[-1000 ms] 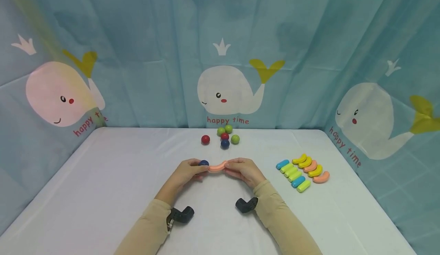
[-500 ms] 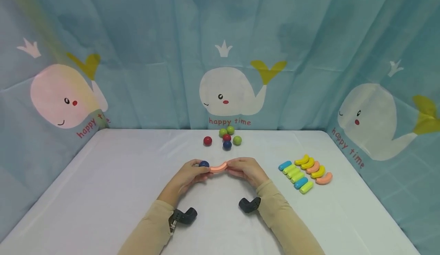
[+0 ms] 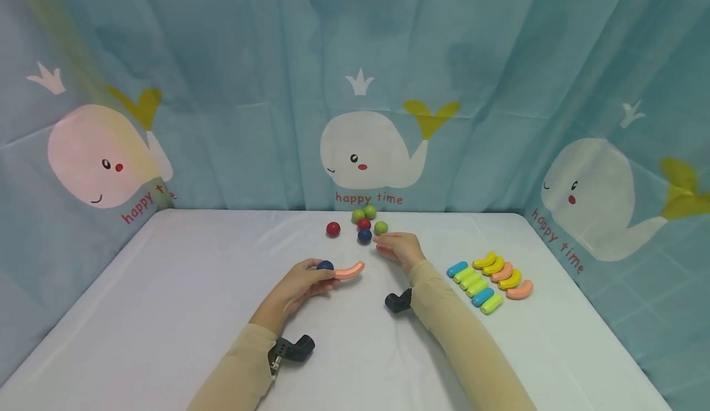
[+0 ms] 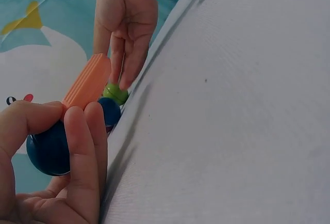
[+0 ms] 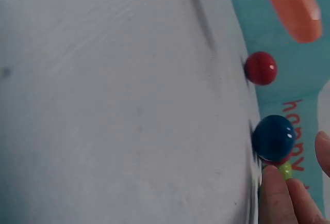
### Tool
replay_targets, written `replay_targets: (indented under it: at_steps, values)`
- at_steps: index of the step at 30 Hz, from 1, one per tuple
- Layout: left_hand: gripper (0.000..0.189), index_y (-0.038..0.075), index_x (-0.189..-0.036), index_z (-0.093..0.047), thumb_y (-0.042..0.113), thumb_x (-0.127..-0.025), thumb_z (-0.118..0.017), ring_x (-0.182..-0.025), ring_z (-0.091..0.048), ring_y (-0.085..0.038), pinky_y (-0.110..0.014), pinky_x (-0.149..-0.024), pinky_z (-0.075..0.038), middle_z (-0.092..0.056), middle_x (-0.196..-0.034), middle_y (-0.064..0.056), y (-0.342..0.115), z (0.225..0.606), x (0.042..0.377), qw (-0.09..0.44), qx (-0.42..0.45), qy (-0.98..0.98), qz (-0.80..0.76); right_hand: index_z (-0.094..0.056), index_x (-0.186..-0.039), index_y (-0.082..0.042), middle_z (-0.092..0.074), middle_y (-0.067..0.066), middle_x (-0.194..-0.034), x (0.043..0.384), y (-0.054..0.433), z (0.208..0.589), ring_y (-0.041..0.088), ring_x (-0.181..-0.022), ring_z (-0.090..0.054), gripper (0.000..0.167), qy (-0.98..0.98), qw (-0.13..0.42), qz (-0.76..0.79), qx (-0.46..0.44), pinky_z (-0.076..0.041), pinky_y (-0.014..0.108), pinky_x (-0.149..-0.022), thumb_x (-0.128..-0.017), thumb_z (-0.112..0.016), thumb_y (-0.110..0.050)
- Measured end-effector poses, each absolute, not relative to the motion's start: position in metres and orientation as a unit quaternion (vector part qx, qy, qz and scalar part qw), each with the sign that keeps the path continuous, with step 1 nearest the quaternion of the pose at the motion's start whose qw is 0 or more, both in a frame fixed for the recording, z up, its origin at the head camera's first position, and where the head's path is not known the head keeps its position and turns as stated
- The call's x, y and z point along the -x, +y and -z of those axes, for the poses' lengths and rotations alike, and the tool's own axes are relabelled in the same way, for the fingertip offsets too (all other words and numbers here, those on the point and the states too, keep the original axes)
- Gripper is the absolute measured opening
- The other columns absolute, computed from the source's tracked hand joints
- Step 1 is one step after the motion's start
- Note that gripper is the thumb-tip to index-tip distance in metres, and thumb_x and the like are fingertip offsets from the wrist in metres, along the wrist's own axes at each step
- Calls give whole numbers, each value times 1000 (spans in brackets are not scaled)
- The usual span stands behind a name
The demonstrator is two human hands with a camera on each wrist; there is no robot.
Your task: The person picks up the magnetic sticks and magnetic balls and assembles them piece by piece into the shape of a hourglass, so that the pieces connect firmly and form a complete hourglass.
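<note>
My left hand pinches one end of an orange curved stick between thumb and fingers, above the white table. A dark blue ball sits in the same hand, right against that end; whether the two are joined I cannot tell. The stick's other end points free to the right. My right hand reaches out over the table with fingers extended and nothing in them. Its fingertips are close to a second blue ball and a green ball; contact is not clear.
Behind lie more green balls, a red ball and another red ball to the left. On the right are rows of yellow and orange curved pieces, beside green and blue cylinders. A whale-print curtain surrounds the white table.
My right hand has let go of the orange curved stick and moved away, toward the balls at the back. The left hand keeps the stick and blue ball in nearly the same place.
</note>
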State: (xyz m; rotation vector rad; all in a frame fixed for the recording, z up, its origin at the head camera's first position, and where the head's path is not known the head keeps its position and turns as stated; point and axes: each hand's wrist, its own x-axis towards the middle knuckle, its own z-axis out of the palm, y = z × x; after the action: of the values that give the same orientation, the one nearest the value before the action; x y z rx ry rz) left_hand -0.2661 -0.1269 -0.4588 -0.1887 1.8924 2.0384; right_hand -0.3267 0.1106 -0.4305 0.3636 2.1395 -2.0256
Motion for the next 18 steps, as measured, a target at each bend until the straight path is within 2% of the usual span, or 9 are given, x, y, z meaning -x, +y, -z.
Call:
replay_targets:
  at_steps: [4,7,11,15,18]
  values:
    - [46,-5,-129,-47,8,-91,-69,-80,-72,-12,-20,-73,-60,-73,-97,-14,-129,460,267,182,69,663,-723,-67,-121,2,-67,18,-127,331,101,431,25,-111,-70,43,737,84,656,-139,-52,35,-104,-84,-78,-17]
    - [45,-5,-129,-46,7,-91,-68,-82,-72,-13,-21,-74,-60,-72,-99,-15,-133,461,267,181,69,657,-728,-66,-121,3,-67,19,-127,334,94,431,27,-112,-70,45,747,77,645,-144,-52,36,-104,-83,-79,-18]
    - [41,-5,-125,-47,6,-92,-67,-81,-72,-13,-21,-73,-60,-73,-95,-13,-137,461,268,185,60,652,-733,-67,-118,5,-67,20,-123,338,88,431,26,-101,-73,43,753,61,639,-146,-57,32,-95,-82,-80,-15]
    - [41,-6,-125,-46,7,-93,-67,-81,-72,-13,-21,-73,-60,-73,-92,-10,-139,460,268,194,46,645,-738,-67,-116,6,-67,19,-118,343,83,432,18,-85,-71,43,753,51,638,-157,-60,28,-84,-80,-82,-12]
    - [40,-6,-125,-45,6,-93,-66,-81,-72,-13,-21,-74,-60,-73,-90,-10,-139,460,268,194,46,642,-740,-66,-116,6,-67,18,-116,347,81,433,15,-81,-69,43,750,52,637,-170,-61,28,-81,-79,-83,-11]
